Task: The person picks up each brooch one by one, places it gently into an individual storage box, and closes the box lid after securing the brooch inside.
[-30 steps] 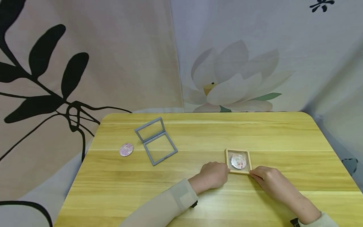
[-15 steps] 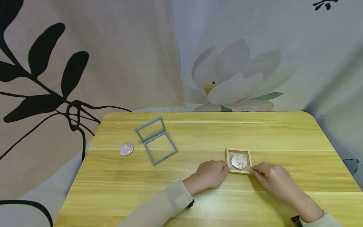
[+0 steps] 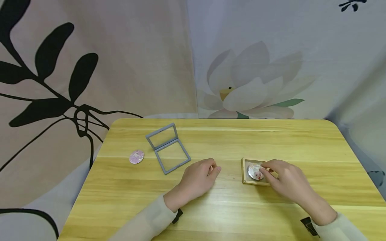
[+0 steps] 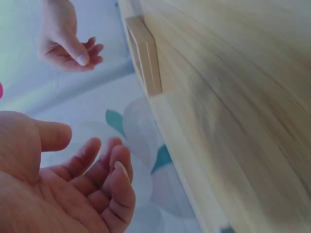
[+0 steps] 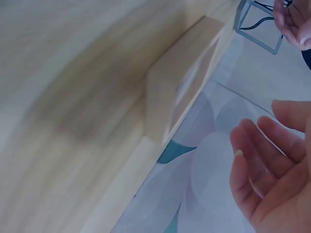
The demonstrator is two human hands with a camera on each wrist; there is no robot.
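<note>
A small square wooden frame box (image 3: 243, 171) lies on the table at right of centre, with a round, shiny, patterned disc (image 3: 255, 171) inside its border. My right hand (image 3: 289, 180) hovers over the box's right side, thumb and fingers apart and loosely bent. In the right wrist view, nothing is between those fingers, and the wooden box (image 5: 163, 92) sits beyond them. Left of the box, my left hand (image 3: 196, 179) is over the table with relaxed, bent fingers. The left wrist view shows its palm (image 4: 63, 194) holding nothing.
A grey hinged double frame (image 3: 165, 170) lies unfolded on the table, left of centre. A pink patterned disc (image 3: 137, 157) rests to its left. Behind the wooden table (image 3: 217, 140) hangs a printed cloth (image 3: 150, 67).
Both hands have left the wooden box's front corners. My left hand has moved left toward the grey frame; my right hand has risen over the box's right side. The box stays in place.
</note>
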